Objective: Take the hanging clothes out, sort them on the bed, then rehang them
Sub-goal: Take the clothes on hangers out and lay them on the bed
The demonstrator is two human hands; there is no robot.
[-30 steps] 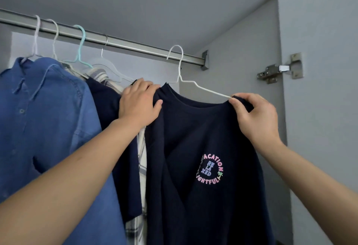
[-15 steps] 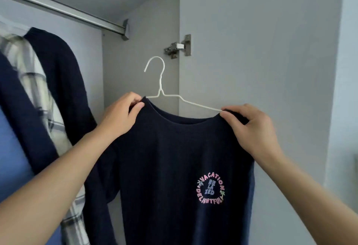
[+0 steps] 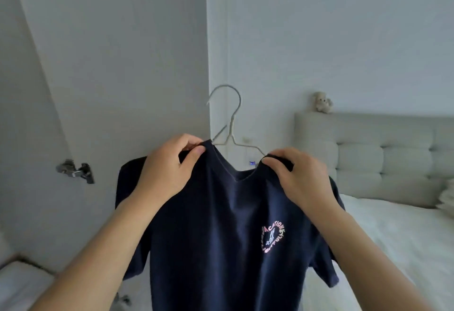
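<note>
The white wire hanger (image 3: 231, 126) shows only its hook and neck; its shoulders are hidden inside the navy blue cotton T-shirt (image 3: 221, 224), whose hem runs off the bottom edge. The round pastel chest print (image 3: 272, 237) is blurred, only part of its lettering readable. The white bed (image 3: 398, 237) with its padded grey headboard (image 3: 383, 153) is cut by the right edge. The small cream soft toy (image 3: 322, 102) on the headboard is too small to tell in detail.

two bare forearms, no sleeves in view, hands (image 3: 167, 170) ungloved
</note>
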